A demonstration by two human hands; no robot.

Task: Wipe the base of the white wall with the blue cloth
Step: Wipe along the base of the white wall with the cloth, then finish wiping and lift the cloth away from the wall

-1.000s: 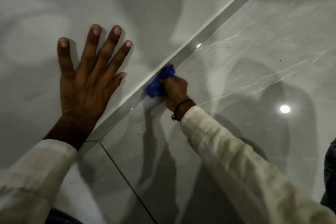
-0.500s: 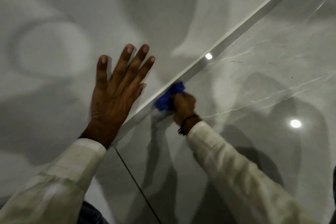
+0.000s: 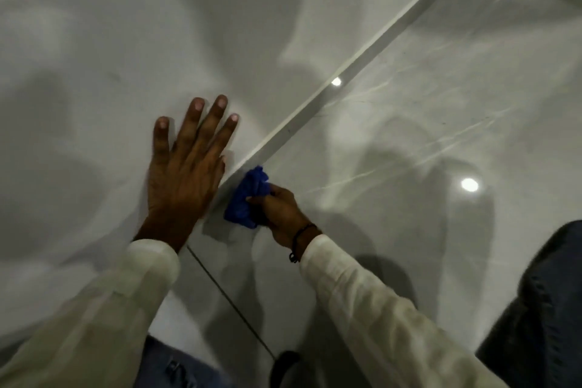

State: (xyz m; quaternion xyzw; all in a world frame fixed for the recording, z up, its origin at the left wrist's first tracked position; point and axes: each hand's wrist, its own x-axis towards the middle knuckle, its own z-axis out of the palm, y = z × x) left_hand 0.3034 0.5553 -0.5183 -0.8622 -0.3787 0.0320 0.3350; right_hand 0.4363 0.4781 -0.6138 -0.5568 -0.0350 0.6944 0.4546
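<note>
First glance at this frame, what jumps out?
The blue cloth, bunched in the right hand, is pressed to the skirting strip where the white wall meets the glossy floor. The left hand lies flat on the wall, fingers spread, just left of the cloth.

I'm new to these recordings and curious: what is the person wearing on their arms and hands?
Both hands are bare, with no gloves. The left hand and the right hand each come out of a long, loose, cream-white sleeve, left and right, somewhat creased. A thin dark cord bracelet circles the right wrist, at the cuff. No rings or watch show.
</note>
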